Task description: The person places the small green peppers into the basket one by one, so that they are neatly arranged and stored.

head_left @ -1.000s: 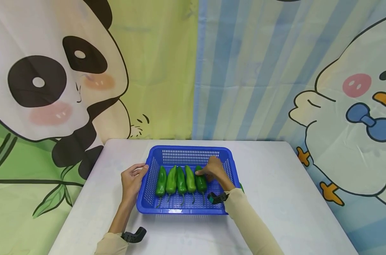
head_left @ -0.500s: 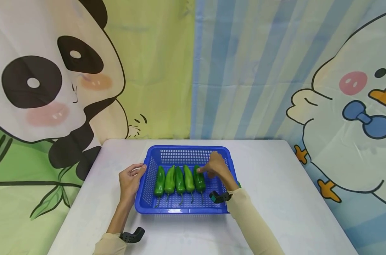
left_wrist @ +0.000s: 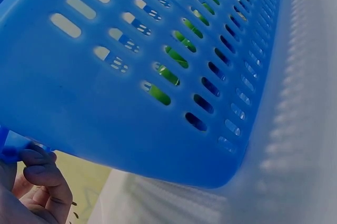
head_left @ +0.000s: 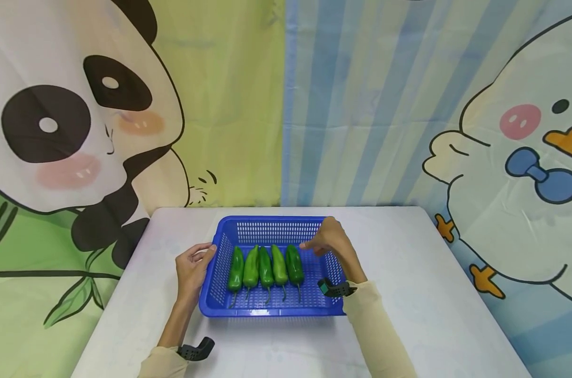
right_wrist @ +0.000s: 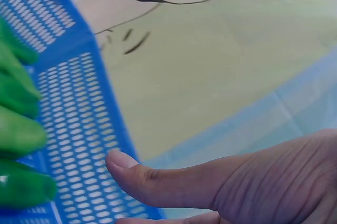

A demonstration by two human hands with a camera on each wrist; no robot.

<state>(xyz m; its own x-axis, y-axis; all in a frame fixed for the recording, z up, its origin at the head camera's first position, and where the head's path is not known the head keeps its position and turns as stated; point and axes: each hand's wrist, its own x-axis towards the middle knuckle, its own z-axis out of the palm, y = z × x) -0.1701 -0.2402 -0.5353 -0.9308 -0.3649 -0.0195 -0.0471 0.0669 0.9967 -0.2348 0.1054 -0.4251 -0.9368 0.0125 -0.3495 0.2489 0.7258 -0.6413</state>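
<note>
A blue plastic basket (head_left: 271, 312) with slotted walls stands on the white table. Several green chili peppers (head_left: 265, 266) lie side by side in it, stems toward the near wall. My left hand (head_left: 191, 265) holds the basket's left rim, fingers curled at the edge in the left wrist view. Over the right part of the basket is my right hand (head_left: 330, 237), holding nothing. Its thumb (right_wrist: 174, 184) is stretched out in the right wrist view, apart from the nearest dark green pepper (head_left: 294, 265). The other right fingers are mostly hidden.
The white table (head_left: 408, 262) extends to both sides of the basket. A printed cloth backdrop (head_left: 234, 105) with cartoon animals hangs behind it. Each wrist wears a black strap with a small device (head_left: 198, 350).
My right hand has drawn away from the rightmost pepper, up and to the right. The pepper stays in the row. My left hand still holds the rim.
</note>
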